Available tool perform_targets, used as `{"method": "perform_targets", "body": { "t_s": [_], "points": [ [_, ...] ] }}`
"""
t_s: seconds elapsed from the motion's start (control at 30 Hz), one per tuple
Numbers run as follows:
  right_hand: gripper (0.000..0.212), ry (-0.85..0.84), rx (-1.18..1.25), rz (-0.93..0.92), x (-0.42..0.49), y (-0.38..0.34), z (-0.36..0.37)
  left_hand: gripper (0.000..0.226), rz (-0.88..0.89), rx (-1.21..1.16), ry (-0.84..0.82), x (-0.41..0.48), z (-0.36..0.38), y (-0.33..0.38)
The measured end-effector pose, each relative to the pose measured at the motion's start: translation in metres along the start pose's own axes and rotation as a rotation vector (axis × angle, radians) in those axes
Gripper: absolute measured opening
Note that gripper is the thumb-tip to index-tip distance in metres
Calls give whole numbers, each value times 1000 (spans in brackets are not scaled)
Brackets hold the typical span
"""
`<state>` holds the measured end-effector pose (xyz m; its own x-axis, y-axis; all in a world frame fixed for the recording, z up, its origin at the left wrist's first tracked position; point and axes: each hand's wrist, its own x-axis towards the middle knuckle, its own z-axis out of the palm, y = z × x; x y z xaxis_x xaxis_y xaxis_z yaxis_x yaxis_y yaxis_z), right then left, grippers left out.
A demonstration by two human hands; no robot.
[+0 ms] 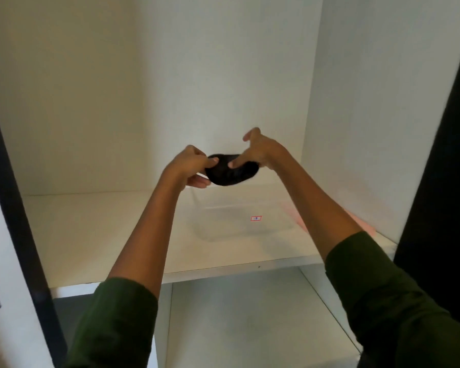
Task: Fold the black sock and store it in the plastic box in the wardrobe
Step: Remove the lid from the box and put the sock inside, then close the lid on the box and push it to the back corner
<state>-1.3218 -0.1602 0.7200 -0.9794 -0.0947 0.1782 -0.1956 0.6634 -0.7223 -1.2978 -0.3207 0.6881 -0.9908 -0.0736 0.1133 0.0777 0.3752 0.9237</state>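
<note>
Two hands hold one black sock (230,170) up in the air inside a white wardrobe (223,75). The sock is bunched into a small dark lump. It hangs above the far edge of a clear plastic box (239,205), and it does not touch the box.

The left hand (193,166) is at the left end of the sock. Its fingers are curled tight and pinch the cloth between thumb and fingertips. The right hand (259,152) is at the right end of the sock. Its thumb presses down on top of the lump, and some fingers are tucked around the sock. One or two fingers of that hand stick up, away from the cloth. So both hands grip the sock, and neither one is spread wide.

The box sits on a white shelf (104,235), a bit right of the middle. It is see-through, so it is hard to make out. A small white label (256,218) with a red border shows on it. I cannot read the mark on the label.

Something flat and pink (364,224) lies on the shelf just right of the box, partly behind the right arm.

Both arms reach over the shelf toward the box. Dark green sleeves (122,322) are pushed up, so the forearms are bare. Another white shelf (250,322) shows below the box's shelf.
</note>
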Motion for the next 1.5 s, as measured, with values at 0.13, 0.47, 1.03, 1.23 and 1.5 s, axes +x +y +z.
{"method": "perform_targets", "body": {
  "t_s": [0.13, 0.47, 1.03, 1.23, 1.5],
  "points": [
    [75, -150, 102, 182, 3, 42, -10, 33, -95, 183, -245, 21, 34, -2],
    [43, -366, -500, 292, 42, 73, 16, 40, -120, 805, -375, 45, 66, -16],
    [41, -367, -685, 90, 53, 87, 35, 53, -180, 1081, -427, 47, 72, -28],
    [30, -139, -401, 36, 47, 81, -1, 42, -60, 1022, -259, 44, 71, -11],
    [23, 232, -428, 161, 26, 115, -86, 32, 380, 766, 228, 11, 99, 38]
  ]
}}
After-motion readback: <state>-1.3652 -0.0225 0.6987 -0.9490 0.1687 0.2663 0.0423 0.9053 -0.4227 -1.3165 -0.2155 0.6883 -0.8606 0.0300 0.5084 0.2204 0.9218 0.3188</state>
